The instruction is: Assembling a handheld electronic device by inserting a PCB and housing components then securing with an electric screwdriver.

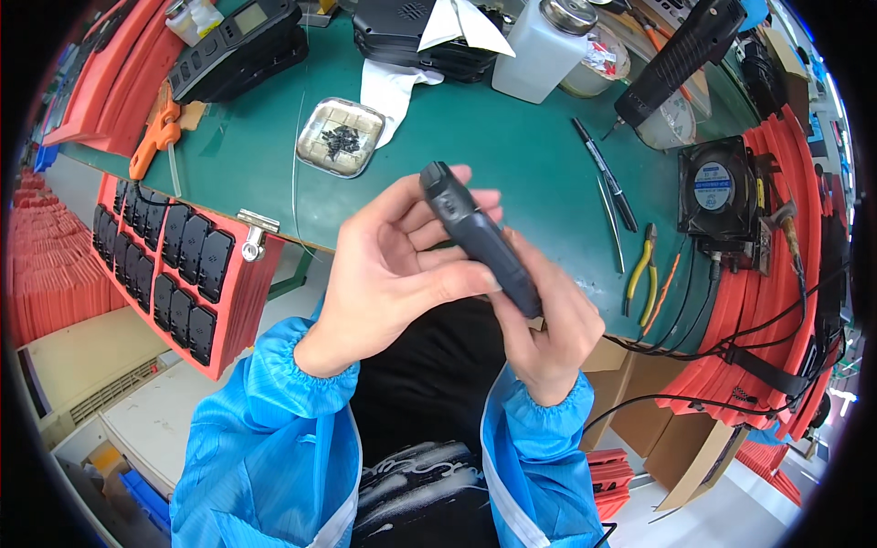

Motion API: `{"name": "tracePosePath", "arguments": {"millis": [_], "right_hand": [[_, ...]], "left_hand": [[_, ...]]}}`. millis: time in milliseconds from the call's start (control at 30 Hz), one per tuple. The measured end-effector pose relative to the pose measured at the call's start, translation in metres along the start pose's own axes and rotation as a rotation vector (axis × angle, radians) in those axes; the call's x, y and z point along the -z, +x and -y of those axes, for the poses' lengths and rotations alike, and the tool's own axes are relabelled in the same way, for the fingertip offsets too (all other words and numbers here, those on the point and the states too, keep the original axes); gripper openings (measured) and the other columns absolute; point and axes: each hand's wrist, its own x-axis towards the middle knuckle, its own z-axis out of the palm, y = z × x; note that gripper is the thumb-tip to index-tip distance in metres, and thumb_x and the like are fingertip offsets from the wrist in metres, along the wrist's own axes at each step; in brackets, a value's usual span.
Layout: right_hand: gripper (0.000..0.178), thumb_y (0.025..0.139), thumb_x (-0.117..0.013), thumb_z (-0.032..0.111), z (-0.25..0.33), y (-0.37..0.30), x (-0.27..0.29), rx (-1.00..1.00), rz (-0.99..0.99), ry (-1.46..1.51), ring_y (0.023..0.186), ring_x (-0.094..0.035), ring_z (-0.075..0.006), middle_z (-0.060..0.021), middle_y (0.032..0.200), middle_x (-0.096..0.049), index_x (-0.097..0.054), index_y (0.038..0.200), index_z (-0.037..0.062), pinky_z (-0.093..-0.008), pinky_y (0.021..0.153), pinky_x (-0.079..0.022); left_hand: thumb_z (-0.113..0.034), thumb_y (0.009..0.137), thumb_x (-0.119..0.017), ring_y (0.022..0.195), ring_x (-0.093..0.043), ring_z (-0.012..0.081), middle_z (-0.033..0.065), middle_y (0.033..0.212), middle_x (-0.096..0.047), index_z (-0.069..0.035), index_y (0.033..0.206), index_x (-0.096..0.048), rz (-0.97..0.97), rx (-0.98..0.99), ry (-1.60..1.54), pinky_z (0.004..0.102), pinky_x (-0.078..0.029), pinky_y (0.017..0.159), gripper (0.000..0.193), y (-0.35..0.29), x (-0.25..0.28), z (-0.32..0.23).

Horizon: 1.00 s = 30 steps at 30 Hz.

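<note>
A slim black handheld device (pixel 480 239) is tilted between my two hands, above the near edge of the bench, its narrow side turned up. Small details that look like a port or buttons show near its upper end. My left hand (pixel 370 274) grips it with the thumb pressed along its side and the fingers curled behind. At the lower end, my right hand (pixel 554 320) has it between thumb and fingers; part of that grip is hidden. Beyond my left hand stands a squarish metal dish (pixel 315 163) with a small pile of black screws (pixel 342 143).
Left sits a red foam tray (pixel 247 315) of black casings, with a binder clip (pixel 257 233) and an orange glue gun (pixel 160 137) nearby. Right are pliers (pixel 650 265), tweezers (pixel 610 224), a pen (pixel 605 173), a fan (pixel 714 187) and loose cables. A white bottle (pixel 539 55) and electric screwdriver (pixel 676 68) stand behind.
</note>
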Motion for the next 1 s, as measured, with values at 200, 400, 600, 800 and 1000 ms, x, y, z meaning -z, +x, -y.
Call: {"name": "tracePosePath", "arguments": {"millis": [200,400,600,800,1000], "right_hand": [[0.044,0.071,-0.081,-0.002,-0.007,0.001,0.01,-0.045,0.009,0.074,0.098,-0.077,-0.0332,-0.0207,0.107,-0.078,-0.073,0.115,-0.0056,-0.036,0.09,-0.058],[0.046,0.07,-0.081,0.0,-0.012,0.007,0.022,0.0,0.091,0.079,0.101,-0.077,-0.0355,-0.0212,0.109,-0.077,-0.072,0.115,-0.0066,-0.0378,0.092,-0.058],[0.048,0.074,-0.086,0.013,-0.037,0.025,0.038,0.402,0.183,-0.256,0.118,-0.069,-0.0386,-0.0229,0.121,-0.072,-0.071,0.116,-0.0055,-0.0444,0.097,-0.057],[0.063,0.087,-0.083,0.018,-0.037,0.084,0.065,0.299,0.099,-0.072,0.138,-0.054,-0.0379,-0.0237,0.144,-0.058,-0.058,0.138,-0.0091,-0.0492,0.115,-0.043],[0.078,0.093,-0.079,0.02,-0.102,0.181,0.048,-0.012,-0.582,0.04,0.113,-0.066,-0.024,-0.0208,0.129,-0.064,-0.037,0.15,-0.0119,-0.0333,0.098,-0.052]], "left_hand": [[-0.023,0.078,-0.087,0.129,-0.063,0.0404,0.0224,0.136,-0.066,0.008,0.139,-0.054,0.127,-0.518,0.866,0.0538,-0.048,0.112,0.076,0.019,0.029,-0.026],[-0.024,0.08,-0.082,0.133,-0.06,0.0419,0.0225,0.134,-0.067,0.002,0.127,-0.069,0.457,-0.472,0.921,0.0511,-0.044,0.115,0.055,0.02,0.04,-0.033],[-0.02,0.085,-0.077,0.129,-0.06,0.0427,0.0208,0.13,-0.067,0.002,0.131,-0.066,0.46,-0.447,1.106,0.048,-0.047,0.112,0.052,0.016,0.014,-0.033],[-0.015,0.081,-0.08,0.122,-0.055,0.0414,0.0182,0.13,-0.058,0.0,0.143,-0.057,0.353,-0.402,1.216,0.0509,-0.047,0.103,0.067,0.021,0.016,-0.012],[-0.017,0.086,-0.078,0.118,-0.055,0.0399,0.021,0.123,-0.058,0.006,0.138,-0.057,0.353,-0.605,1.363,0.0503,-0.044,0.108,0.061,0.032,0.019,0.004]]}}
